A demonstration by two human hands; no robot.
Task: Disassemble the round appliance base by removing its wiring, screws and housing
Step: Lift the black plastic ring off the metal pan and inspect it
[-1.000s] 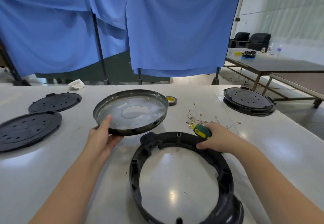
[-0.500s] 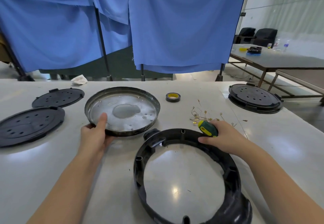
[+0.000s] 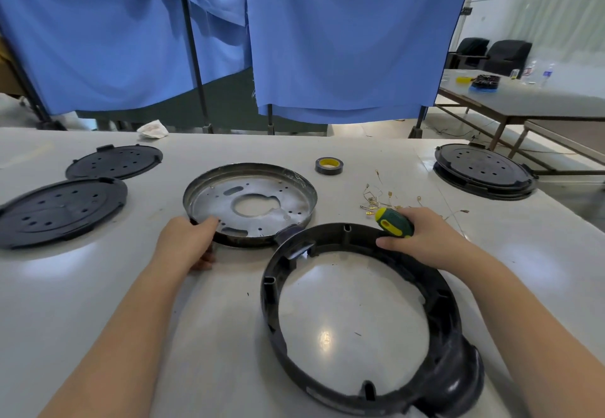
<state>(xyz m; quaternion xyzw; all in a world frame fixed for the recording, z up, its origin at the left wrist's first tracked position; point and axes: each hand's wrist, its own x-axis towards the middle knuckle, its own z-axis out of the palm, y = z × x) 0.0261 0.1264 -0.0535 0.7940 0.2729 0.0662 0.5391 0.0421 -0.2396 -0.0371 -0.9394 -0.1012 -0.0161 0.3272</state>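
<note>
Both hands busy: left hand (image 3: 186,240) grips metal pan (image 3: 250,203) rim; right hand (image 3: 425,237) apparently clutches screwdriver (image 3: 393,222) against black ring (image 3: 438,290).

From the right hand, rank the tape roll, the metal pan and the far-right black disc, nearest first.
1. Metal pan, to the left of the right hand.
2. Tape roll, beyond the hand, toward the curtain.
3. Black disc, far right corner.

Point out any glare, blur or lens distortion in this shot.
Head view: overhead lights glare on the white table, brightest inside the black housing ring; the black cover plate at the left edge smears; wide-angle bending curves the table edge and stretches both forearms; centre parts stay sharp.
</note>
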